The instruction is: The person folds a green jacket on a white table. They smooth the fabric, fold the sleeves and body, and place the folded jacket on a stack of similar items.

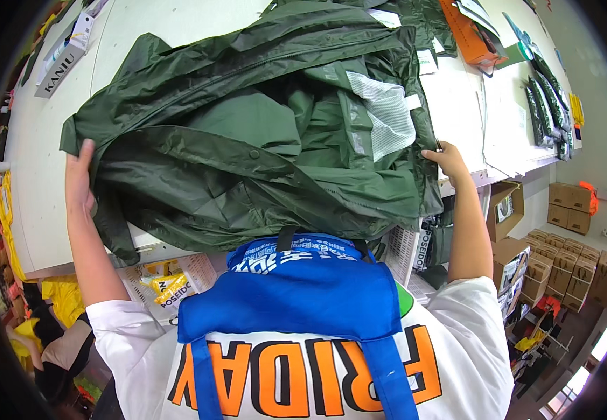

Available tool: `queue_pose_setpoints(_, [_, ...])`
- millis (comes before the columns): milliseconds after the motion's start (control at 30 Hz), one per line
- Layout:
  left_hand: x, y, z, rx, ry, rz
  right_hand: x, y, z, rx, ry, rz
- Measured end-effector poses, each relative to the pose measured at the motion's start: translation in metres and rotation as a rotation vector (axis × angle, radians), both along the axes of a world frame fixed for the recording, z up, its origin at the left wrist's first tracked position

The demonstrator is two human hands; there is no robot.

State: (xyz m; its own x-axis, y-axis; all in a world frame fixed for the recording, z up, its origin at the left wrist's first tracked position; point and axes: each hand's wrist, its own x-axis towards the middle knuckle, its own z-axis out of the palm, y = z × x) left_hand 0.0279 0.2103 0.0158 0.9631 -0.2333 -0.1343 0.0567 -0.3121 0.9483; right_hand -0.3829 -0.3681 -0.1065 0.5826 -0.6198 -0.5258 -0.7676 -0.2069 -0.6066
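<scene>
One edge of the rain jacket my right hand pinches; whether my left hand grips, I cannot tell. Probably spreading step; next needs even pulling.

Two hands and one green rain jacket at the bench's near edge; one grey box, left edge.

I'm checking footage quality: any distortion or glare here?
Head view: the white table's edges bow toward the black rim; bright panels at lower right look blown out; the dark green garment shows soft sheen; left hand and right hand look fairly sharp.
</scene>
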Motion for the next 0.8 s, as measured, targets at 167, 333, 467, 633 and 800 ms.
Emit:
queue_pose_setpoints(167, [-0.005,0.024,0.004,-0.015,0.137,-0.186,-0.024,-0.078,0.058,-0.917,-0.244,-0.229])
queue_pose_setpoints(333, [-0.028,0.002,-0.008,-0.082,0.155,-0.233,0.006,-0.052,0.079,-1.051,0.217,-0.112])
queue_pose_setpoints(467, [-0.052,-0.012,0.022,-0.129,0.17,-0.263,0.136,0.092,0.094,-0.469,-0.472,0.25])
queue_pose_setpoints(633, [-0.059,-0.029,0.041,-0.106,0.166,-0.244,0.248,0.28,0.091,0.202,-0.618,0.686])
queue_pose_setpoints(800, [-0.084,-0.041,0.048,-0.05,0.09,-0.097,0.28,0.342,0.125,-0.072,-0.446,0.798])
